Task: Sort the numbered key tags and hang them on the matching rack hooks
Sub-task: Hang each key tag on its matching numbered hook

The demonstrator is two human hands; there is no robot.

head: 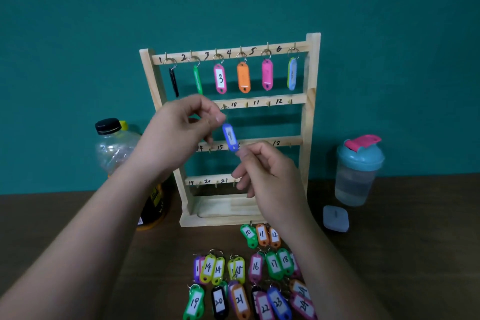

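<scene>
A: Where is the tag right now?

B: The blue key tag [230, 136] hangs in front of the wooden rack [313, 86], below the second rail [272, 100] and reaching down to the third. Its number is blurred. It might be a 9, but I can't say.

A: And the hands?

B: Both pinch it. The left hand [179, 130] has its fingertips closed at the top end, by the ring [225, 108]. The right hand [270, 174] nips the bottom tip, its other fingers loosely curled.

A: How does it lie?

B: The long axis is nearly upright, with the lower end leaning a little right, toward the right hand. The ring end is up, just under the second rail and just left of the "10" mark.

A: Is the ring on a hook already?

B: I can't tell, because the left fingers hide that hook.

A: Which hand matters next?

B: The left, I'd judge. It is nearer the rail and steers the ring, while the right only steadies the tail. The loose tags [255, 266] lie on the table below, well apart.
</scene>
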